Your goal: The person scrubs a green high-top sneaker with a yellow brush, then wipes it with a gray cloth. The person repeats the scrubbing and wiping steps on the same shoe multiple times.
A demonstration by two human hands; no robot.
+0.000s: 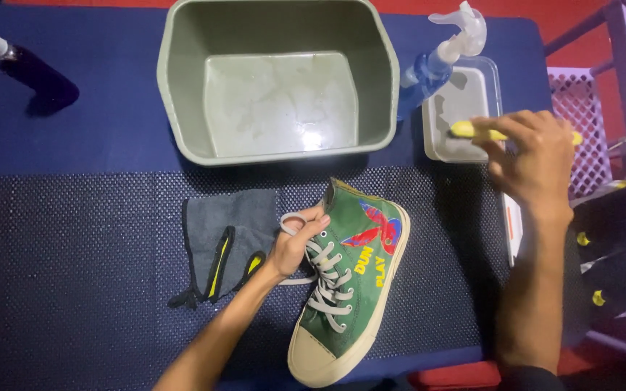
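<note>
A green high-top sneaker (pixel 360 279) with grey laces and a cream toe cap lies on its side on the dark dotted mat (pixel 74 275). My left hand (pixel 297 242) grips the shoe at its ankle opening, beside the laces. My right hand (pixel 534 159) is closed on a yellow brush (pixel 465 130), holding it over a small clear tray (pixel 461 108) at the right. A dark grey cloth with yellow trim (pixel 226 239) lies just left of my left hand.
A large grey-green basin (pixel 277 80) with a little water stands at the back centre. A blue spray bottle (pixel 436 61) leans between basin and tray. A dark bottle (pixel 30 69) lies far left. Purple plastic racks (pixel 617 87) stand at the right edge.
</note>
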